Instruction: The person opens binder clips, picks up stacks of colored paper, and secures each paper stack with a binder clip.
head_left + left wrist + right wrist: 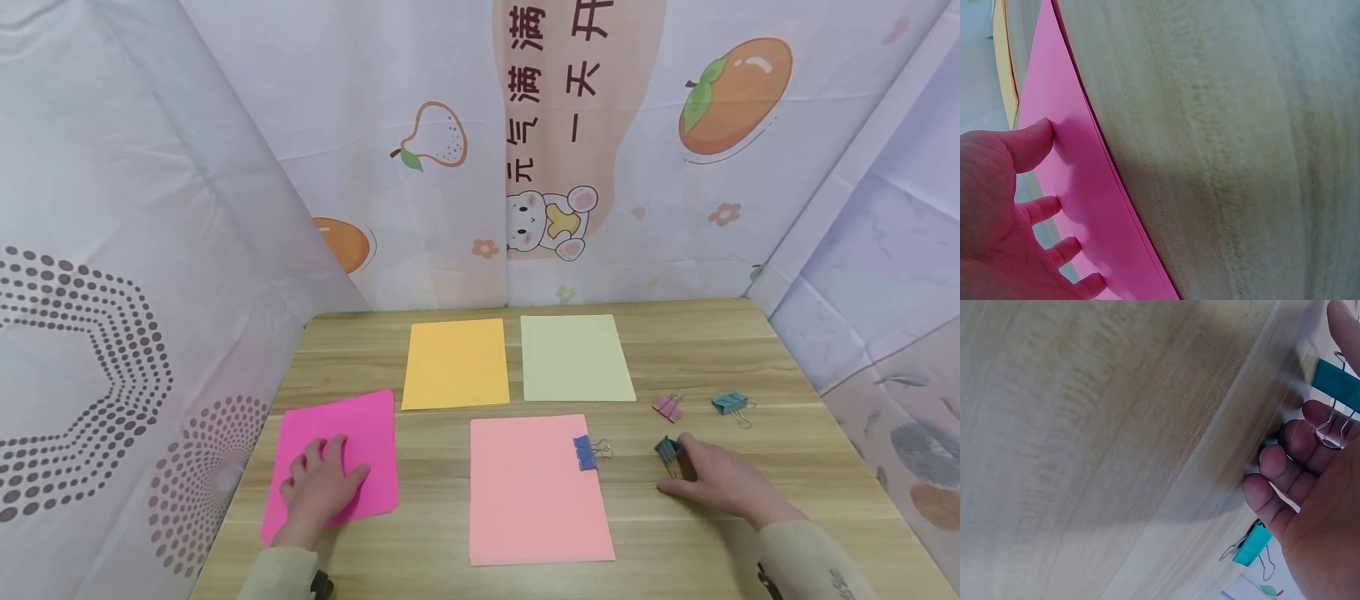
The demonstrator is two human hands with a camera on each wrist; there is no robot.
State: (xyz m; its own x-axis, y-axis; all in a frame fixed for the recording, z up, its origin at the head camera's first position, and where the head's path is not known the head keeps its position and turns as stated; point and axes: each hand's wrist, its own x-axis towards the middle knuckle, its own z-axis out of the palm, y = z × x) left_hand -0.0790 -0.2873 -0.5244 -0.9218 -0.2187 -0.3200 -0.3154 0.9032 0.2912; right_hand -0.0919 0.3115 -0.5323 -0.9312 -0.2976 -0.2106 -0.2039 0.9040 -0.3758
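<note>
A wood-grain tabletop (427, 500) is framed by a white curtain (435, 58) printed with fruit, flowers and lettering. On it, a person's left hand (321, 487) is rested with fingers spread over a magenta paper stack (372, 433), whose layered edge is shown from the left wrist. At the right, a teal binder clip (667, 450) is pinched between the thumb and index finger of the right hand (723, 477); the other fingers are seen loosely bent below it. The held clip is kept apart from all the paper, to the right of a pale-pink paper stack (536, 500), over whose right edge a blue binder clip (584, 452) is set, wire handles pointing outward. Beyond the right hand, a small pink binder clip (666, 407) and a second teal binder clip (729, 403) are scattered on the wood; toward the curtain, yellow paper (457, 364) and pale-green paper (576, 358) are laid side by side. The held clip is judged light but stiffly sprung, its thin wires apt to slip, and best taken by both handles with finger and thumb opposed; the magenta paper, light, flexible and easily creased, would be better steadied flat or lifted by an edge.
</note>
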